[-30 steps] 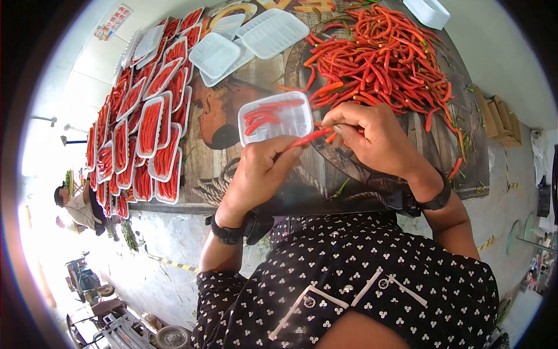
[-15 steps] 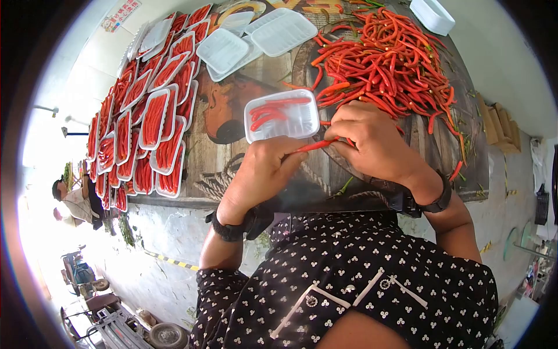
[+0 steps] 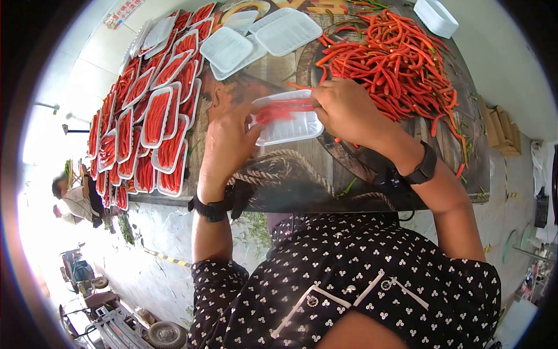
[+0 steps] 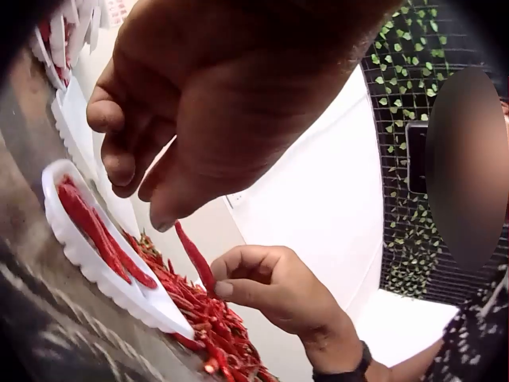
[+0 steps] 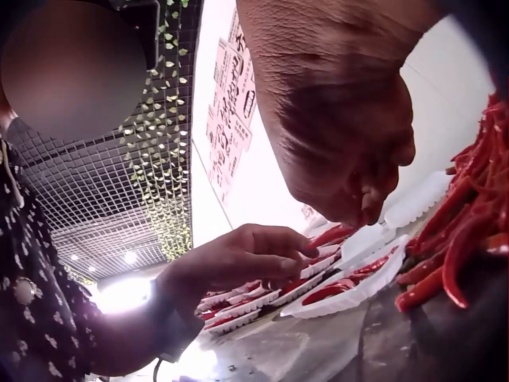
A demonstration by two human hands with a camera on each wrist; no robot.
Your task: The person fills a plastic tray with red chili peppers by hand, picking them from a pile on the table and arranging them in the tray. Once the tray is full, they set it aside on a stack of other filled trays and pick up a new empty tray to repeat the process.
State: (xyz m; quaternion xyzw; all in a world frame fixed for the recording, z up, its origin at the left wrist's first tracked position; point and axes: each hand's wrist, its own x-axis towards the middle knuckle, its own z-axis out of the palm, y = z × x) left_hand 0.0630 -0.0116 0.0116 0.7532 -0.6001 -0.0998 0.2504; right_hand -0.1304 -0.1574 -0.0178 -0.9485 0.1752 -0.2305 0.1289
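Over the right end of a white plastic tray, my right hand pinches a red chili pepper near one end. The pepper points left across the tray, and its free tip comes close to my left thumb in the left wrist view. My left hand hovers at the tray's left end, fingers loosely bent and thumb apart. In the right wrist view the left hand's fingers reach out without gripping anything. Several red chilies lie lengthwise inside the tray.
A large heap of loose red chilies covers the table's back right. Many filled trays are stacked at the left. Empty trays lie at the back, and more stand nested at the far right corner.
Both hands were gripping a chili in front of the tray. The right hand has since carried it up over the tray, while the left hand has let go and shifted left.
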